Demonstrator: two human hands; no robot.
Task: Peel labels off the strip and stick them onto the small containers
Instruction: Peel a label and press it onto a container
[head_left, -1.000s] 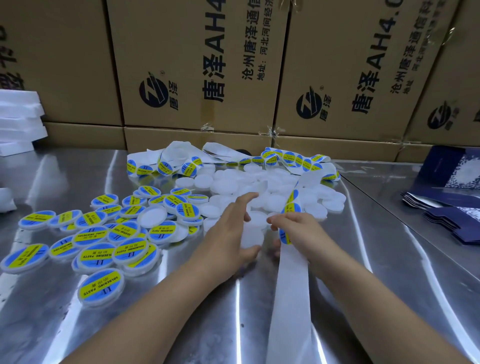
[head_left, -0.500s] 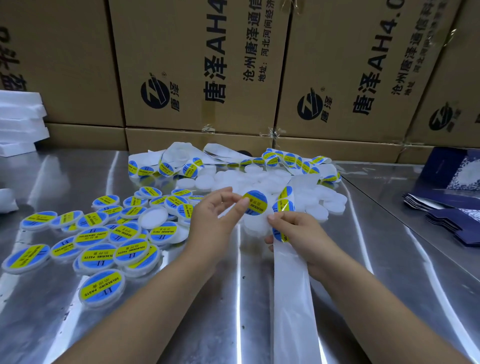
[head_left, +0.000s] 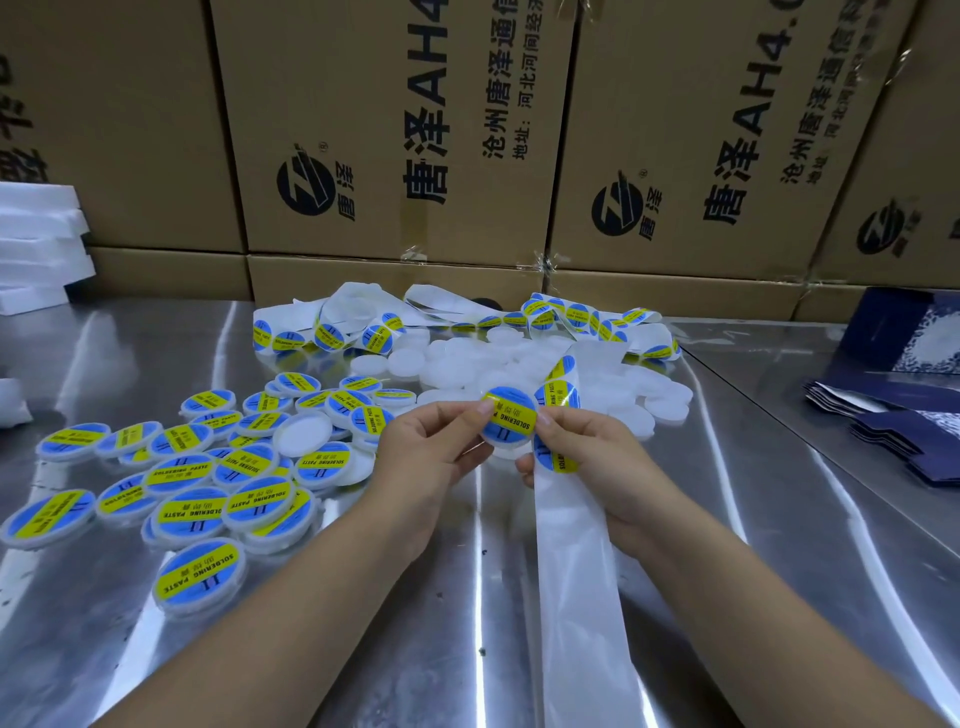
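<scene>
A small round white container (head_left: 509, 418) with a blue and yellow label on top is held above the steel table. My left hand (head_left: 431, 457) pinches its left edge and my right hand (head_left: 587, 457) pinches its right edge. My right hand also holds the white label strip (head_left: 571, 545), which runs from under that hand down to the near edge; labels (head_left: 558, 395) still sit on the strip just behind my right fingers. Several unlabelled white containers (head_left: 467, 364) lie in a pile behind my hands. Several labelled containers (head_left: 197, 499) are spread at the left.
Cardboard boxes (head_left: 395, 135) wall off the back of the table. More label strip (head_left: 337, 327) lies tangled at the back. White foam pieces (head_left: 36, 244) are stacked far left. Dark blue flat cartons (head_left: 898, 421) lie at the right.
My left hand took a white container from the pile and lifted it. A label went from my left fingertips onto the container, and both hands now hold the labelled container together.
</scene>
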